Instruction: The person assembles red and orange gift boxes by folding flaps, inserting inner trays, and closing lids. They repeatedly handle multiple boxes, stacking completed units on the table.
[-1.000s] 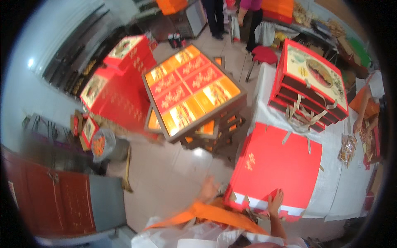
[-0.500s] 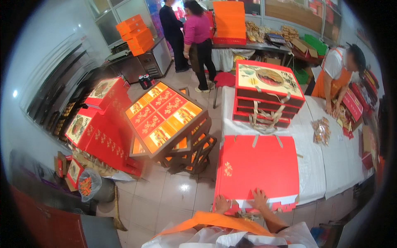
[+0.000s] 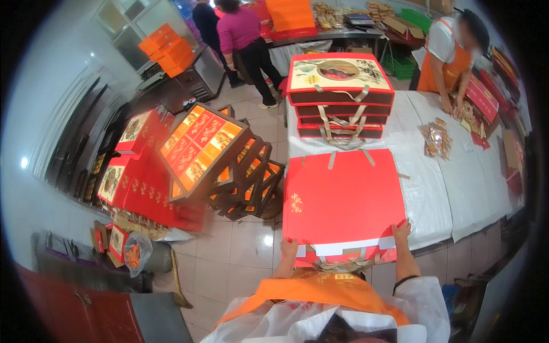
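A flat red gift-box sheet (image 3: 346,197) with ribbon loops along its far edge lies in front of me, at the near end of the white-covered table. A white strip and cut red flaps show along its near edge. At the near left corner my left hand (image 3: 289,249) is closed on the sheet's edge. My right hand (image 3: 402,230) grips the near right corner, its fingers curled over the side. Just beyond the sheet stands a stack of finished gift boxes (image 3: 341,73), with beige ribbon handles hanging toward me. More ribbons and red card bunch below the near edge.
Left of the table, trays of orange-and-red boxes (image 3: 205,150) are piled crookedly beside stacked red boxes (image 3: 146,183). A lined bin (image 3: 154,254) stands at lower left. Packaged goods (image 3: 436,138) lie on the white table cover (image 3: 429,194). A co-worker (image 3: 452,57) works at far right; two people stand at the back.
My right hand has moved right, from the sheet's near edge to its right corner. My left hand has shifted to the left corner. The view has swung, too.
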The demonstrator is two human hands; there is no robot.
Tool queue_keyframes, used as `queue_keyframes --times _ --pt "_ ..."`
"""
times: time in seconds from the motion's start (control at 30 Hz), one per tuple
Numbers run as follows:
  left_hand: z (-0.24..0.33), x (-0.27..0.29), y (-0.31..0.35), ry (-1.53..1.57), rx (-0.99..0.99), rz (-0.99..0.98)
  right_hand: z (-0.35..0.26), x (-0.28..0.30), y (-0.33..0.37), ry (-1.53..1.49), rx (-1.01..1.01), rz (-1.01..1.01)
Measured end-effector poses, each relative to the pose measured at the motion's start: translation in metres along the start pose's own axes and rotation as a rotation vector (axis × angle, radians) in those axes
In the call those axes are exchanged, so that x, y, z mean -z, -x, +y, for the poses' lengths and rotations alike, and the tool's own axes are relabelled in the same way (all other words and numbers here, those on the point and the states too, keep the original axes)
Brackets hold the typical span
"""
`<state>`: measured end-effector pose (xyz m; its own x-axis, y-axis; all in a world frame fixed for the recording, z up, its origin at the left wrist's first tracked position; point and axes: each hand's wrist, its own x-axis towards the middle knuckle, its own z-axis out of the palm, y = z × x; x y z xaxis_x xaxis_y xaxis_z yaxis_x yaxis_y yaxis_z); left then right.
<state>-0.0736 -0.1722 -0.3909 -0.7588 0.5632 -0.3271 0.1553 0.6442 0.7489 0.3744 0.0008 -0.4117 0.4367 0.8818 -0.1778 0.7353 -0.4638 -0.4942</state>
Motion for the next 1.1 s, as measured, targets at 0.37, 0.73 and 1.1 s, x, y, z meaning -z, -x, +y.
queue_keyframes --times 0.37,0.73,1.1 --pt "0.158 0.097 0.034 0.533 -0.164 -0.581 0.021 0.042 -0.061 -0.139 0.012 -0.606" --pt "0.32 0.211 0.053 0.918 -0.328 -0.736 -0.071 0.248 0.018 -0.863 0.317 -0.683" --pt "0.294 0.208 0.001 0.206 -0.5 -0.346 -0.173 0.299 0.036 -0.432 0.398 -0.052"
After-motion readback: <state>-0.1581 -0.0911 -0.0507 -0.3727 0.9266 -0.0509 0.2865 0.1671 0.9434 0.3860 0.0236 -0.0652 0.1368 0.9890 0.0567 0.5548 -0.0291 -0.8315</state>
